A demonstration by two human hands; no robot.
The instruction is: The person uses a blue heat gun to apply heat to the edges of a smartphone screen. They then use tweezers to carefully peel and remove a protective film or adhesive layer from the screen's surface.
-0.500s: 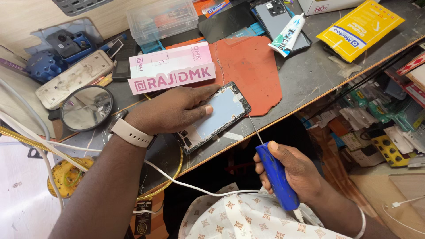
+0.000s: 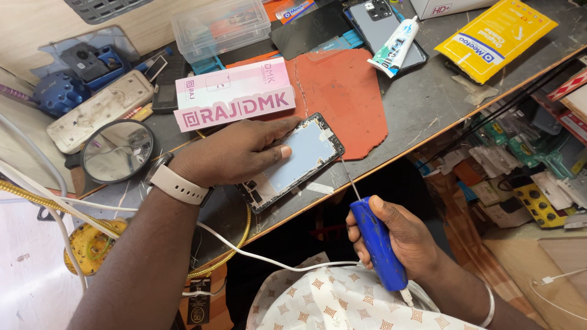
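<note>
An opened phone [image 2: 302, 156] lies on the grey bench near its front edge, inner side up, partly on a red mat [image 2: 348, 98]. My left hand [image 2: 235, 153] presses down on its left half, thumb on the pale metal plate. On the wrist is a watch with a pale strap. My right hand [image 2: 400, 241] is below the bench edge and grips a blue-handled screwdriver [image 2: 376, 244]. Its thin shaft points up toward the phone's lower right edge; whether the tip touches is unclear.
A pink box [image 2: 235, 91] sits just behind the phone. A round mirror [image 2: 116, 150] and a white power strip [image 2: 98, 110] lie to the left. A glue tube [image 2: 394, 46], a second phone [image 2: 382, 18] and a yellow packet [image 2: 495, 36] lie at the back right. A white cable [image 2: 244, 247] hangs under the bench.
Almost nothing has moved. My left hand stays on the phone and my right hand keeps the screwdriver near the phone's edge.
</note>
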